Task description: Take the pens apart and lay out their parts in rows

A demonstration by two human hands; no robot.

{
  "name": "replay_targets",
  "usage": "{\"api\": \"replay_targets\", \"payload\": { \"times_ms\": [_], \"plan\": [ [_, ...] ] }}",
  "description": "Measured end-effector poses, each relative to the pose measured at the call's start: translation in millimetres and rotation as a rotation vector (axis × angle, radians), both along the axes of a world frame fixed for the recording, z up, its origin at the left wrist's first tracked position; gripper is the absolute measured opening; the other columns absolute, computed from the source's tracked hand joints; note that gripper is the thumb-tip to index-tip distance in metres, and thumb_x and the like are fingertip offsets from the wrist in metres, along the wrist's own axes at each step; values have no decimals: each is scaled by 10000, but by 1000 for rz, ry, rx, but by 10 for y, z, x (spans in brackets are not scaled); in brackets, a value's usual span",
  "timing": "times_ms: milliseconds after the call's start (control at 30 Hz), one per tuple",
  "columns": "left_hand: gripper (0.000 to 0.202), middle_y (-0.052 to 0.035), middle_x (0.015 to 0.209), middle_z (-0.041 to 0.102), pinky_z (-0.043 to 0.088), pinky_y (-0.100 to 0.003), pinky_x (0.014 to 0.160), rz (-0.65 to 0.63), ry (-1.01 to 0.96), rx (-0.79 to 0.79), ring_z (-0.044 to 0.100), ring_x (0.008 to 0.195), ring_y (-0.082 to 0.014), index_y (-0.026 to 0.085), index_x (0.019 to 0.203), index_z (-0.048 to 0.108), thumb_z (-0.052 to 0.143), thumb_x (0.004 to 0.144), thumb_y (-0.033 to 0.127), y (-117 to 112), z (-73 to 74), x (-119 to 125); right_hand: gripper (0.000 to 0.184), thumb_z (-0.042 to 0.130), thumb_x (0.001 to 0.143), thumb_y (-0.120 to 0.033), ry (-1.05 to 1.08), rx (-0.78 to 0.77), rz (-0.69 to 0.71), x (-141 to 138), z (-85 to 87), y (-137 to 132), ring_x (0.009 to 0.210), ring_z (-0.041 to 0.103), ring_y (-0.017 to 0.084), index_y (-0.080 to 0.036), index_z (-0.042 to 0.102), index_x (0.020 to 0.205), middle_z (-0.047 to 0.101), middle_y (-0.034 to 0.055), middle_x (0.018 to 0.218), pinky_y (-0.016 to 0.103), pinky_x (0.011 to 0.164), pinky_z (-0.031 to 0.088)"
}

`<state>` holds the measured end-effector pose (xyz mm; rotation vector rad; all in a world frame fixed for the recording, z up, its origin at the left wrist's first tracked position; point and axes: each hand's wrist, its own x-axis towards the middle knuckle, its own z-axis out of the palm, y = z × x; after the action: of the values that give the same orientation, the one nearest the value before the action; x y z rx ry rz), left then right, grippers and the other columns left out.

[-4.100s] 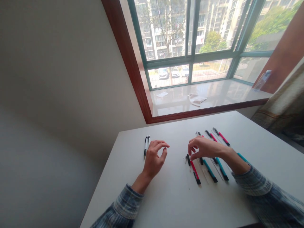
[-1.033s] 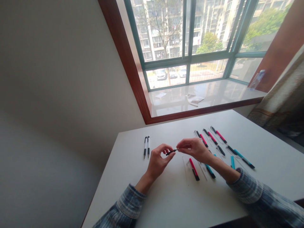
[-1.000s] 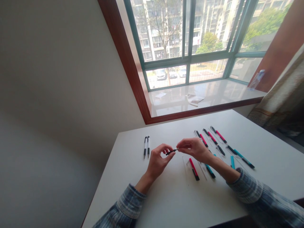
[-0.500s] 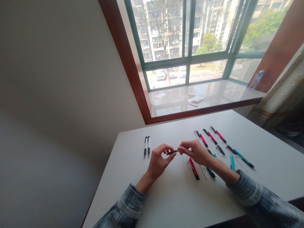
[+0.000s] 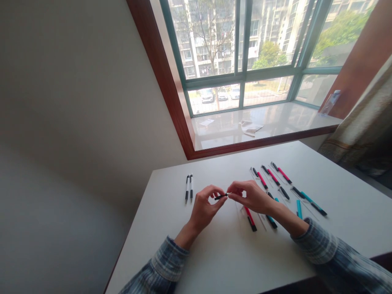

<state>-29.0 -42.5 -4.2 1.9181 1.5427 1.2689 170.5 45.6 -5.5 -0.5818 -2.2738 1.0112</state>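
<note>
Both hands meet above the white table point(image 5: 214, 253). My left hand point(image 5: 203, 206) pinches one end of a small black pen part point(image 5: 221, 197) between thumb and fingers. My right hand point(image 5: 249, 196) pinches its other end, where a thin pale tip shows. Just right of my right hand lies a red and black pen point(image 5: 250, 218) beside a teal pen point(image 5: 271, 220). Two white and black pens point(image 5: 189, 188) lie side by side to the left of my left hand.
Further right, several red pens point(image 5: 272, 175) and teal pens point(image 5: 310, 202) lie in rows with clear refills between them. A wide window sill point(image 5: 275, 118) with papers runs behind the table. A curtain point(image 5: 364, 126) hangs at the right.
Four seconds ago both hands hovered over the table, the right one at the pens. Since then they have come together on the small black part. In the last second they barely moved.
</note>
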Motion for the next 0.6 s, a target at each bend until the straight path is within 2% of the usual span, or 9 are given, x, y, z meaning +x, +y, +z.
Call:
{"api": "replay_targets", "payload": {
  "times_ms": [133, 200, 333, 400, 500, 600],
  "plan": [
    [70, -26, 832, 711, 483, -313, 723, -7, 13, 4, 599, 752, -171, 200, 863, 687, 721, 882, 258, 0, -2, 12, 351, 529, 1015, -380, -72, 13, -13, 10, -19, 16, 607, 591, 125, -182, 711, 790, 693, 4, 670, 254, 653, 441],
    [70, -28, 836, 712, 483, -314, 726, -12, 17, 5, 601, 758, -172, 200, 869, 686, 721, 884, 258, 1, -9, 15, 399, 475, 1039, -391, -82, 8, -17, 23, -9, 23, 605, 602, 126, -179, 715, 801, 690, 8, 661, 252, 651, 439],
    [64, -33, 852, 723, 489, -319, 732, -16, 17, 4, 611, 762, -172, 198, 879, 687, 715, 890, 255, 5, -22, 17, 259, 586, 981, -425, -50, 35, -15, 37, 10, 19, 623, 580, 127, -195, 700, 1005, 695, 5, 732, 241, 621, 436],
    [64, -34, 848, 725, 492, -321, 729, -12, 18, 7, 614, 759, -173, 198, 868, 688, 720, 883, 251, 6, -18, 22, 245, 599, 973, -418, -42, 50, -9, 34, 2, 17, 633, 576, 129, -194, 696, 976, 690, 9, 736, 244, 626, 437],
    [69, -34, 835, 725, 497, -319, 712, -11, 20, 13, 616, 752, -177, 200, 858, 690, 723, 877, 257, 7, -4, 32, 347, 508, 1021, -397, -73, 57, -7, 32, -16, 20, 627, 574, 131, -182, 696, 824, 679, 17, 699, 257, 636, 423],
    [69, -34, 843, 729, 499, -319, 712, -16, 19, 8, 620, 753, -176, 202, 862, 691, 724, 878, 261, 6, 5, 36, 302, 522, 1014, -408, -78, 43, -7, 38, -15, 24, 626, 571, 132, -190, 705, 915, 691, 16, 729, 254, 623, 423]
  ]
}}
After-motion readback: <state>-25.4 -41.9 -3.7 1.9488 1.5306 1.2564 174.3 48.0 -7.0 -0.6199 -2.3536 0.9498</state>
